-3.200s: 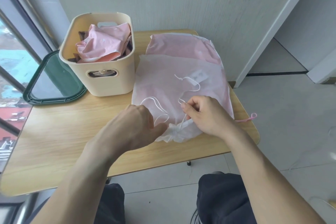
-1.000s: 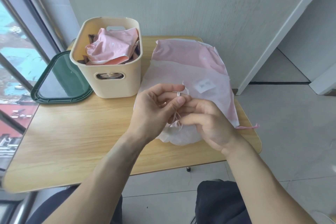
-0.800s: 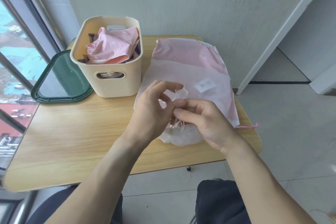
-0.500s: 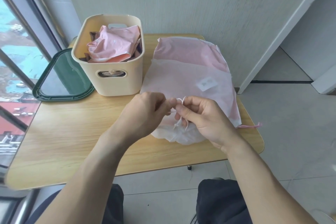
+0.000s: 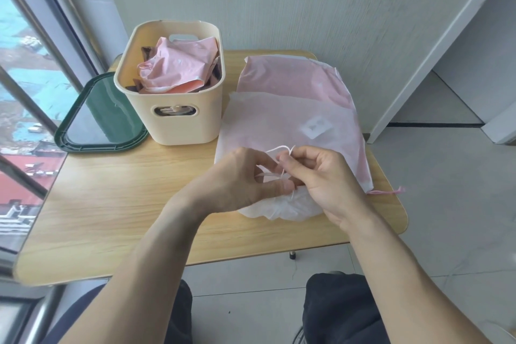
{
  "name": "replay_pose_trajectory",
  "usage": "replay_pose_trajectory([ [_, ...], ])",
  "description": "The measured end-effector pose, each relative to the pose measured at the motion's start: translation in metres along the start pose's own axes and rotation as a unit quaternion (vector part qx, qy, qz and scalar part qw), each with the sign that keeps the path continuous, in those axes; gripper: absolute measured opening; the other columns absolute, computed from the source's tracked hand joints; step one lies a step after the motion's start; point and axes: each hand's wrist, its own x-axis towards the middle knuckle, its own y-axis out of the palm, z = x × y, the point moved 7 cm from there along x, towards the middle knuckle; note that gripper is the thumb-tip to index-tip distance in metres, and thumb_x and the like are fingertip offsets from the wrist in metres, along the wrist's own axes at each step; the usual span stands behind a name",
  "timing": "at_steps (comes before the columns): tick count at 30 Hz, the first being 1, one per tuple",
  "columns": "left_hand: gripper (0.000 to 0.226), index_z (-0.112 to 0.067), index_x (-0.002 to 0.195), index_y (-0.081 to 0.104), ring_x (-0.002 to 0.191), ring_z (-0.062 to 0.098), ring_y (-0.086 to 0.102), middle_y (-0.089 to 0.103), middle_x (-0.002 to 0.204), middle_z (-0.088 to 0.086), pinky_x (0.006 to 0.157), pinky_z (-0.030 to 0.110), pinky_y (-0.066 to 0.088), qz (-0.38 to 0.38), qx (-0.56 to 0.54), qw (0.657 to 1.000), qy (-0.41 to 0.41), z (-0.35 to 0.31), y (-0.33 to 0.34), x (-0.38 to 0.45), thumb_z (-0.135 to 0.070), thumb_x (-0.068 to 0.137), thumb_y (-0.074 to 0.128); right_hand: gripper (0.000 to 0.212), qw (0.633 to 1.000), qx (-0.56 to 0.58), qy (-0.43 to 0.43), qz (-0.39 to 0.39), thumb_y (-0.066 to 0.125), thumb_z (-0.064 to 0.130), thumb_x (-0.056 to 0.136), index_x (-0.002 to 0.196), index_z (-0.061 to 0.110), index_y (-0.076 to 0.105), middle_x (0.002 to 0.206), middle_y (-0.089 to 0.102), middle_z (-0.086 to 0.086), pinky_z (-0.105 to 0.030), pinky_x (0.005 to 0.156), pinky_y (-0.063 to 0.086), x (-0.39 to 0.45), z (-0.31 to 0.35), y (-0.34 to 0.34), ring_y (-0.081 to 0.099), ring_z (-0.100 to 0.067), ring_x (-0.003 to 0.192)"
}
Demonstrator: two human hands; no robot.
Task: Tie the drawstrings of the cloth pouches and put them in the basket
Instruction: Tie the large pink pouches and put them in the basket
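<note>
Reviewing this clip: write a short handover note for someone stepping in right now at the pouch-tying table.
Left hand and right hand both pinch the white drawstring over the top pouch, mid-knot; its gathered mouth faces the near table edge.
A pink pouch lies flat beneath it.
The basket at left holds a crumpled pink pouch.
Left: finish this knot, basket it, then tie and basket the one underneath.
</note>
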Motion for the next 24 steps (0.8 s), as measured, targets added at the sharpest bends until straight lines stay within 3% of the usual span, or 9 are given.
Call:
replay_pose_trajectory([
  [4, 0.027, -0.023, 0.073, 0.077, 0.043, 0.013, 0.025, 0.029, 0.041, -0.008, 0.043, 0.020, 0.018, -0.047, 0.026, 0.998, 0.015, -0.001, -0.003, 0.000, -0.049, 0.079, 0.079, 0.022, 0.999, -0.007, 0.002, -0.032, 0.071, 0.023, 0.094, 0.084, 0.004, 0.073, 0.073, 0.062, -0.006, -0.021, 0.066, 0.050, 0.002, -0.001, -0.006, 0.057, -0.013, 0.062],
  [9, 0.043, -0.026, 0.050, 0.062, 0.041, 0.012, 0.036, 0.039, 0.038, -0.010, 0.041, 0.016, 0.024, -0.077, 0.092, 0.993, 0.005, 0.002, -0.007, -0.001, -0.057, 0.075, 0.079, 0.019, 0.999, -0.032, 0.010, -0.039, 0.073, 0.025, 0.093, 0.084, 0.008, 0.075, 0.072, 0.060, -0.002, -0.021, 0.065, 0.049, 0.002, -0.005, -0.008, 0.055, -0.011, 0.063],
  [13, 0.041, -0.020, 0.064, 0.064, 0.041, 0.005, 0.043, 0.044, 0.040, -0.016, 0.041, 0.013, 0.026, -0.045, 0.094, 0.995, -0.003, 0.006, 0.001, 0.000, -0.058, 0.076, 0.077, 0.018, 0.997, -0.076, 0.004, -0.011, 0.074, 0.027, 0.092, 0.083, 0.011, 0.075, 0.071, 0.064, -0.002, -0.023, 0.066, 0.052, 0.001, -0.002, -0.002, 0.056, -0.010, 0.058],
  [15, 0.035, -0.018, 0.076, 0.066, 0.041, 0.001, 0.044, 0.045, 0.041, -0.019, 0.041, 0.011, 0.026, -0.024, 0.070, 0.997, 0.001, 0.005, 0.004, 0.000, -0.050, 0.077, 0.080, 0.017, 0.997, -0.075, 0.010, -0.009, 0.074, 0.025, 0.092, 0.085, 0.009, 0.075, 0.074, 0.066, -0.014, -0.025, 0.064, 0.051, 0.000, -0.002, 0.000, 0.054, -0.012, 0.052],
  [17, 0.029, -0.018, 0.082, 0.069, 0.042, -0.001, 0.044, 0.044, 0.042, -0.014, 0.041, 0.012, 0.027, -0.050, 0.079, 0.995, 0.016, 0.002, 0.000, 0.001, -0.043, 0.076, 0.083, 0.020, 0.998, -0.053, 0.016, -0.031, 0.072, 0.024, 0.093, 0.087, 0.005, 0.074, 0.079, 0.065, -0.024, -0.027, 0.064, 0.050, 0.002, -0.003, -0.002, 0.052, -0.014, 0.050],
  [21, 0.019, -0.024, 0.086, 0.068, 0.044, -0.005, 0.045, 0.038, 0.041, -0.012, 0.042, 0.014, 0.028, -0.142, 0.088, 0.985, 0.031, -0.005, -0.008, 0.000, -0.036, 0.079, 0.081, 0.023, 0.997, -0.010, 0.044, -0.068, 0.067, 0.021, 0.097, 0.088, 0.000, 0.072, 0.071, 0.060, -0.006, -0.027, 0.065, 0.053, 0.005, -0.006, -0.009, 0.052, -0.014, 0.051],
  [24, 0.007, -0.027, 0.089, 0.073, 0.044, 0.010, 0.038, 0.034, 0.039, -0.007, 0.045, 0.017, 0.025, -0.154, 0.089, 0.981, 0.082, -0.014, -0.004, -0.001, -0.024, 0.084, 0.077, 0.022, 0.996, -0.016, 0.061, -0.070, 0.062, 0.018, 0.100, 0.088, 0.008, 0.077, 0.071, 0.064, -0.001, -0.025, 0.069, 0.054, 0.006, -0.009, -0.010, 0.054, -0.012, 0.053],
])
